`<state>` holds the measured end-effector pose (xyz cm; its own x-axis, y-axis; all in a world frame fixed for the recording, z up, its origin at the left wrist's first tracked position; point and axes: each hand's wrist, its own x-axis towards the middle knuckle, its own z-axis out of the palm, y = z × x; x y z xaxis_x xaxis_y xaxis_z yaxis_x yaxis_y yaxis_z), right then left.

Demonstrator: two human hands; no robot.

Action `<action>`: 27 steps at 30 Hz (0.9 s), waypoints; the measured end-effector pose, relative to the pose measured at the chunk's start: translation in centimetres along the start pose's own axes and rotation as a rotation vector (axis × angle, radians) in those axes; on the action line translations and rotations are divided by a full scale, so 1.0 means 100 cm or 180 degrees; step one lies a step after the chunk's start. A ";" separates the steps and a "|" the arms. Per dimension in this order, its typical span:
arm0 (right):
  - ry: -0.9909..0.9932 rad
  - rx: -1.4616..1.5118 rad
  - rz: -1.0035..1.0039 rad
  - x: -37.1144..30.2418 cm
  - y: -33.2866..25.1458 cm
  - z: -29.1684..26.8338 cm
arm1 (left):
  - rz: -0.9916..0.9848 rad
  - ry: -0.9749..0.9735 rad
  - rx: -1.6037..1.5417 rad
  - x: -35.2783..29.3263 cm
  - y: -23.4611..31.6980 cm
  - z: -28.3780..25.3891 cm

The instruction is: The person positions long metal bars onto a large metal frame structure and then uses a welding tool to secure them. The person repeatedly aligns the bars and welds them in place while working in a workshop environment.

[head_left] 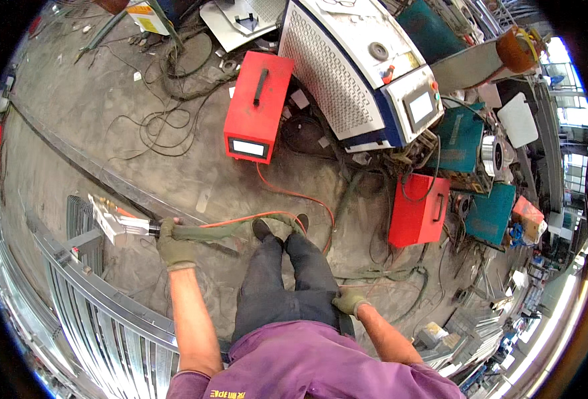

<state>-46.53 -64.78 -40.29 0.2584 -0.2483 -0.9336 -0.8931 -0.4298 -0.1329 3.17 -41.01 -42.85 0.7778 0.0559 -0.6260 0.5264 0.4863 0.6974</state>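
Note:
My left hand (176, 246), in a grey-green work glove, is closed round the black rear end of a welding gun (124, 223). The gun has a pale metal body and points left, above the near end of a metal frame. From its back a green-sleeved cable (221, 231) and an orange hose (247, 217) run right, past my shoes. My right hand (350, 301), gloved the same way, hangs low against my right thigh. Its fingers are partly hidden and too small to read.
Slatted metal frames (118, 332) stand close on my left. Ahead are a red box with a handle (257, 100) and a large white-and-blue machine (347, 86) with a screen. To the right sit another red box (419, 211) and teal machines (490, 213). Loose cables (167, 130) lie across the floor.

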 end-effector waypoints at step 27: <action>-0.0351 -0.0166 0.0604 -0.012 -0.084 -0.202 | 0.0642 0.1597 0.1984 -0.042 -0.025 -0.082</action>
<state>-31.95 -78.43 -31.32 0.0432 -0.2338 -0.9713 -0.9008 -0.4296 0.0633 -4.23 -35.28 -44.88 0.7097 0.5450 -0.4464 0.6019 -0.1397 0.7863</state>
